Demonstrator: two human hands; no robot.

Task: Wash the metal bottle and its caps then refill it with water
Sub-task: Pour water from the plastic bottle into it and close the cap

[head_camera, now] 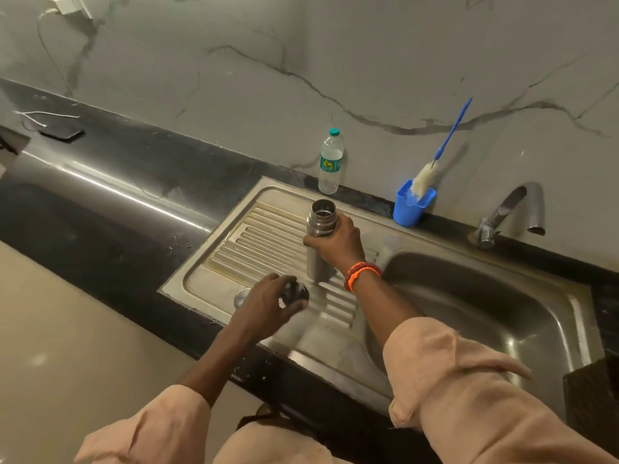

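The metal bottle (pixel 321 222) stands upright and uncapped on the ribbed draining board (pixel 268 242) of the steel sink. My right hand (pixel 338 244) grips it round the middle. My left hand (pixel 268 304) holds a dark inner cap (pixel 294 293) just above the board's front part. A round metal cap (pixel 242 296) lies on the board, partly hidden behind my left hand.
The sink basin (pixel 469 306) lies to the right, with a tap (pixel 512 212) behind it. A blue cup (pixel 412 204) holding a bottle brush (pixel 432 169) and a plastic water bottle (pixel 331 162) stand against the marble wall. A phone (pixel 62 132) lies on the black counter at far left.
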